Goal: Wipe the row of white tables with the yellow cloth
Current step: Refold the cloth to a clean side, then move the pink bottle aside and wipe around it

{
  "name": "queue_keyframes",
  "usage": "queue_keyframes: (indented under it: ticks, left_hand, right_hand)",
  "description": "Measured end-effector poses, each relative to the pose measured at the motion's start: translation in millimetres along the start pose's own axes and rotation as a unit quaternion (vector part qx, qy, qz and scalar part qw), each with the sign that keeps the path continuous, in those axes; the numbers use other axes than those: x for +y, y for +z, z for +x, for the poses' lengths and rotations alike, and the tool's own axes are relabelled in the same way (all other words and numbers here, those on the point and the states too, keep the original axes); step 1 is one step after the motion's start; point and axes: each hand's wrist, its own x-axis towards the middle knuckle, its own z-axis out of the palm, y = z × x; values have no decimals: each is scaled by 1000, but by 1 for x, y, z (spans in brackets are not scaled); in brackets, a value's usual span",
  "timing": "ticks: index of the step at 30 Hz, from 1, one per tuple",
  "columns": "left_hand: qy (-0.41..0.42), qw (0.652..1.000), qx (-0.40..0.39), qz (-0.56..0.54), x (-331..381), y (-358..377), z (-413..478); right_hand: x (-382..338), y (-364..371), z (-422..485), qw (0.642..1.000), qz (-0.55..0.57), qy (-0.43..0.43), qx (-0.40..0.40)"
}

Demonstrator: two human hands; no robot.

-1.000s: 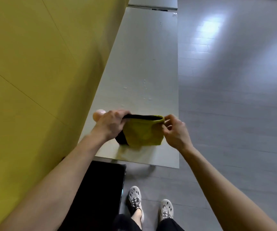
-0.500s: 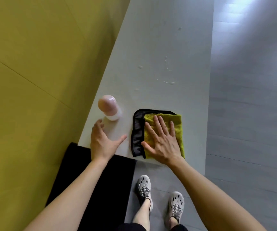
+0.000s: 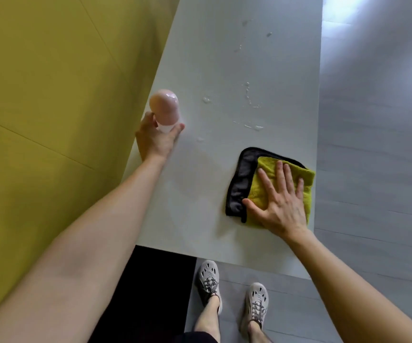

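Two bare hands over the white table (image 3: 224, 58). Right hand (image 3: 280, 206) wide open and flat, fingers straight and a bit spread, pressing down on the yellow cloth (image 3: 307, 177). Holds nothing in a grip, just pushes with the palm.

Yellow cloth right under that palm and those fingers, lying on the table top. Peeks out past the fingertips and past the little-finger side. Folded over, with a dark grey side (image 3: 242, 179) showing just beside the thumb. Sits near the table edge on the little-finger side of the hand.

Left hand (image 3: 154, 142) well apart from the cloth, off to the thumb side of the right hand and further ahead, close to the yellow wall (image 3: 51, 95). Curls thumb and fingers round the white bottom of a pink bottle (image 3: 165, 107). Bottle upright, its round top above the hand.

Some little water drops (image 3: 252, 100) on the table ahead of the right fingertips, not touching the cloth.

Grey floor (image 3: 373, 144) beyond the right hand's little-finger side. Pale shoes (image 3: 209, 278) on the floor between the two arms. Something black (image 3: 150, 293) beside the left arm; cannot tell what.
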Motion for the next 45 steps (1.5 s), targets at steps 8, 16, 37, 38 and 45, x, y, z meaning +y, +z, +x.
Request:
queue_keyframes:
  ticks: [8, 16, 37, 38, 45]
  left_hand:
    - [64, 967, -165, 185, -27, -50, -43]
    - [84, 832, -332, 436, -50, -80, -126]
    - [85, 826, -309, 464, -48, -75, -126]
    - [83, 826, -309, 464, -48, -75, -126]
    - [101, 829, -310, 455, -56, -75, -123]
  right_hand:
    - [-68, 2, -15, 997, -6, -77, -14]
    - [-111, -2, -4, 967, -14, -253, -29]
    - [9, -26, 15, 999, -1, -54, -9]
    - [9, -27, 15, 1000, 15, -10, -1]
    - [-149, 11, -70, 990, 14, -135, -26]
